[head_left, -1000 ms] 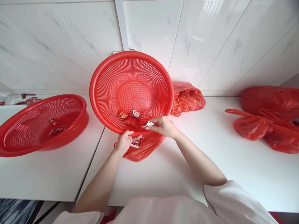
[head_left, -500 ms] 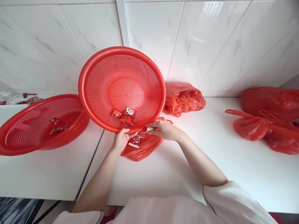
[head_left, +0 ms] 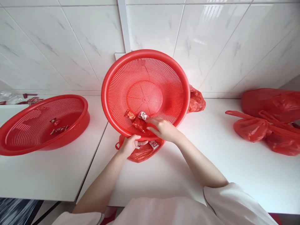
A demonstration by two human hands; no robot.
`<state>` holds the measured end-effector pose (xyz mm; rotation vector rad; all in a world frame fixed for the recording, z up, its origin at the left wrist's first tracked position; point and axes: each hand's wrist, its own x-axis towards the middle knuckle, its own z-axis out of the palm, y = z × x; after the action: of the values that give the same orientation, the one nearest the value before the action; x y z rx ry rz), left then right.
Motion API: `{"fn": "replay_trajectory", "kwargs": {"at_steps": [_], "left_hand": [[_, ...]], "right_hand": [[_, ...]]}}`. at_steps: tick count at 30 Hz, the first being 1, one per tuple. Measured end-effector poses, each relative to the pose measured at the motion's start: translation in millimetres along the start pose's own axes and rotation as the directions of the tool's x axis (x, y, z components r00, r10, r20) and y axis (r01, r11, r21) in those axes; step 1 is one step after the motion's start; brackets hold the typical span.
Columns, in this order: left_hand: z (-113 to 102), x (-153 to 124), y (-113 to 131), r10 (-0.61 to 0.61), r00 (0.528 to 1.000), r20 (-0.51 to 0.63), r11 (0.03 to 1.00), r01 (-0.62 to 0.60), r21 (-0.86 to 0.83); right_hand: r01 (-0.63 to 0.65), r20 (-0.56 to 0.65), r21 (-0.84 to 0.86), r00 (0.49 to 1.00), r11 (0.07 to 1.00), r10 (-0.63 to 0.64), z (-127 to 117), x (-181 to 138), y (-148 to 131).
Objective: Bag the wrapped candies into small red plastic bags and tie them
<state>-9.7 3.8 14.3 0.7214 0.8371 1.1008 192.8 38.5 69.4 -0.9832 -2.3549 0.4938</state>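
A red plastic colander basket (head_left: 145, 67) is tilted up with its open side facing me. My left hand (head_left: 130, 145) grips its lower rim, with the fingers passing below it. A few small wrapped snack packets lie low inside: an orange one (head_left: 130, 115), a plain red one (head_left: 138, 123) and a white-and-red one (head_left: 142, 115). My right hand (head_left: 162, 128) reaches over the rim with thumb and fingers apart, its fingertips at the white-and-red packet. Beneath the colander is a red plastic bag (head_left: 142, 156); a red-and-white packet (head_left: 154, 144) shows in it.
Another red colander (head_left: 79, 125) with a few small packets stands at left. A crumpled red bag bundle (head_left: 197, 100) lies behind the raised colander. Filled red bags (head_left: 253, 128) sit at right. A tiled wall (head_left: 211, 47) backs the white table (head_left: 211, 150).
The raised colander has shifted right, along with my left hand. My right hand has moved from the bag below the rim up into the colander, at the packets.
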Motion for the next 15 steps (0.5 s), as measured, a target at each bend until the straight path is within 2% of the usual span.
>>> {"fn": "replay_trajectory", "kwargs": {"at_steps": [3, 5, 8, 10, 12, 13, 15], "left_hand": [[7, -4, -4, -0.038, 0.997, 0.072, 0.999, 0.036, 0.022], [8, -5, -5, -0.045, 0.994, 0.096, 0.999, 0.042, 0.033], [7, -4, -4, -0.044, 0.996, 0.083, 0.999, 0.043, 0.022], [3, -1, -4, -0.050, 0.997, 0.066, 0.999, 0.049, 0.003], [-1, 1, -2, -0.046, 0.998, 0.046, 0.999, 0.046, -0.008], [-3, 2, -1, -0.037, 0.999, 0.034, 0.999, 0.037, -0.008], [-6, 3, 2, -0.009, 1.000, 0.004, 1.000, 0.009, -0.003]], "right_hand": [[0.033, 0.108, 0.063, 0.993, 0.997, -0.040, 16, 2, 3], [0.022, 0.135, 0.119, 0.990, 0.993, -0.038, 27, 2, 5], [-0.048, 0.065, 0.195, 0.997, 0.980, 0.036, 35, 5, 8], [-0.140, -0.039, 0.315, 0.986, 0.939, 0.160, 35, 8, 11], [-0.203, -0.122, 0.569, 0.937, 0.797, 0.326, 29, 11, 15], [-0.199, -0.128, 0.720, 0.903, 0.664, 0.409, 25, 12, 17], [-0.149, -0.043, 0.936, 0.851, 0.318, 0.524, 15, 14, 21]]}}
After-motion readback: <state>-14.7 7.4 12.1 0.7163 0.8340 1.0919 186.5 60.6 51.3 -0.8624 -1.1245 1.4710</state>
